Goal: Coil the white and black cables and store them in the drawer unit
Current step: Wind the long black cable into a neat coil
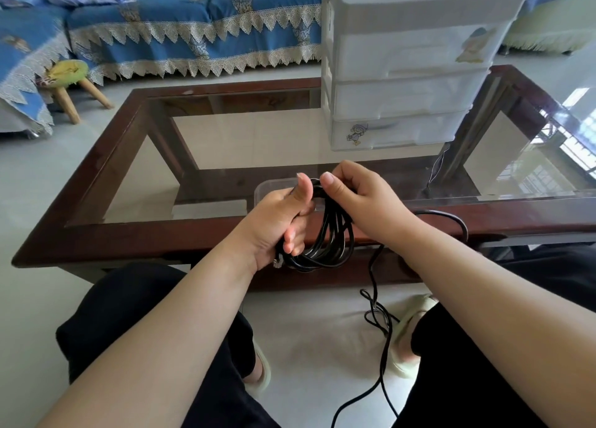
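A black cable point(329, 240) is wound in several loops that hang over the near edge of the table. My left hand point(283, 221) grips the loops, thumb up on top. My right hand point(361, 198) pinches the cable at the top of the coil, right beside the left thumb. The cable's loose tail point(377, 301) runs from behind my right wrist down to the floor between my feet. The white plastic drawer unit point(403, 95) stands on the table's far right, all its drawers closed. No white cable is in sight.
A glass-topped table with a dark wooden frame point(135, 234) lies in front of me. A clear plastic box point(274, 188) sits behind my hands. A blue-covered sofa point(193, 30) and a small wooden stool point(69, 82) stand beyond, on a pale tiled floor.
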Motion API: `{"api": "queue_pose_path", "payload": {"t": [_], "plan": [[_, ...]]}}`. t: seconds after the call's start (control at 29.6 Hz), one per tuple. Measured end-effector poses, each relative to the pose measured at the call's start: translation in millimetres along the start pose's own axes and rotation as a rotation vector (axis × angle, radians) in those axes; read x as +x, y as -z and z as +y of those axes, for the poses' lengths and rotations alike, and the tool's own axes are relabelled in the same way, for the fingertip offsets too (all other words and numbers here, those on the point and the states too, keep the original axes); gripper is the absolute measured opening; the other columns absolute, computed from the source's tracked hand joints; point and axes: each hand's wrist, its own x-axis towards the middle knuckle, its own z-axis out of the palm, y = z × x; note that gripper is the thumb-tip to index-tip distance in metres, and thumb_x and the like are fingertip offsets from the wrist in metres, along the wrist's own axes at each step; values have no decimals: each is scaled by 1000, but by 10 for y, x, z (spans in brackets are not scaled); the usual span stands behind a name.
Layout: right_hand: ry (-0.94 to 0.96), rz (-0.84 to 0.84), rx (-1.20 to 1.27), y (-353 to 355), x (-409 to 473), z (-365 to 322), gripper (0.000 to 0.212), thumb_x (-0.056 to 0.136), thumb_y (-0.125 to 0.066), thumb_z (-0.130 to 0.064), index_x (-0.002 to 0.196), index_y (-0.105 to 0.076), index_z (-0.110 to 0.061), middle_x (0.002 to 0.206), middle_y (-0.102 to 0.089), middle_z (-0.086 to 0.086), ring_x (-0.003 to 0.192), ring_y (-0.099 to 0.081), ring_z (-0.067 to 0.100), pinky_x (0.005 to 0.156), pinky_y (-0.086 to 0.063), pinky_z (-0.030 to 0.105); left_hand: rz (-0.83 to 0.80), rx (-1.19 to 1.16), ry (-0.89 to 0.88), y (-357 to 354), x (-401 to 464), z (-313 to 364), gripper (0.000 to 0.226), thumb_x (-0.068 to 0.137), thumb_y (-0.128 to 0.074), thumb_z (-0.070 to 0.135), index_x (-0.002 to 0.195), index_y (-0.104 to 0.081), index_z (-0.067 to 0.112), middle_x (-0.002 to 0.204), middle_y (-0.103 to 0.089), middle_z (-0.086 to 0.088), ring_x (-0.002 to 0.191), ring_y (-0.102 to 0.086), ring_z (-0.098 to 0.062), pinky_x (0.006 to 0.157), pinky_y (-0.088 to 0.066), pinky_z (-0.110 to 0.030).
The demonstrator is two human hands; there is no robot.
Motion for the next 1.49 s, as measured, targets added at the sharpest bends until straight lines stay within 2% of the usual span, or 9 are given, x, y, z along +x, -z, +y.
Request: {"api": "queue_pose_path", "payload": {"t": [0.2,0.34,0.61,0.71,0.98,1.15,1.25,1.38,1.49], "plan": [[-63,-48,251,304,112,-16,25,83,-67,-32,74,-55,-12,50,-44,-1,43,-31,9,41,-26,19,-83,-130,44,-14,44,86,62,81,-27,72,62,-38,14,32,-30,6,24,-27,-7,34,-26,-20],[-33,8,152,382,162,51,23,84,-69,-32,75,-56,-14,52,-45,-6,47,-34,7,47,-32,21,-160,-161,71,-12,66,109,45,91,-41,52,67,-39,14,32,-30,8,24,-28,-5,33,-24,-21],[15,138,80,283,132,104,21,85,-67,-32,71,-54,-24,54,-48,-9,47,-37,1,50,-35,19,-271,-182,0,16,73,47,40,74,-70,44,76,-47,12,39,-46,6,32,-45,-6,42,-43,-20],[-6,197,34,225,119,135,24,85,-66,-37,73,-54,-19,56,-46,-9,47,-36,1,49,-32,15,-233,-193,-3,-13,67,12,37,73,-68,40,78,-45,11,43,-51,5,38,-52,-7,46,-46,-20],[1,329,-38,131,71,170,32,82,-66,-46,76,-48,-21,61,-47,-11,56,-41,6,55,-36,21,-260,-254,149,32,90,60,44,78,-64,54,64,-46,16,38,-38,8,26,-28,-1,32,-26,-17],[17,369,-5,120,48,165,30,83,-66,-42,81,-49,-18,63,-49,-11,56,-41,1,57,-37,19,-175,-122,96,-41,75,69,28,85,-69,28,82,-46,12,51,-53,1,32,-36,-4,33,-31,-16],[-22,339,-75,109,61,196,33,86,-59,-49,79,-50,-19,64,-50,-9,58,-44,7,56,-38,26,-139,-128,48,-37,80,87,20,89,-62,26,77,-49,15,52,-48,3,37,-37,-5,34,-29,-15],[-135,85,-277,105,99,231,41,93,-38,-55,70,-48,-22,64,-53,-5,65,-50,21,59,-38,34,-94,-286,-27,82,78,178,45,89,-55,33,47,-45,20,38,-32,8,30,-27,-2,30,-23,-15],[-173,-93,-553,101,88,332,33,90,-46,-52,84,-49,-19,75,-60,-3,72,-55,23,62,-43,34,0,-500,-123,240,65,269,43,90,-52,34,49,-45,21,37,-33,10,29,-30,-2,29,-25,-14]]}}
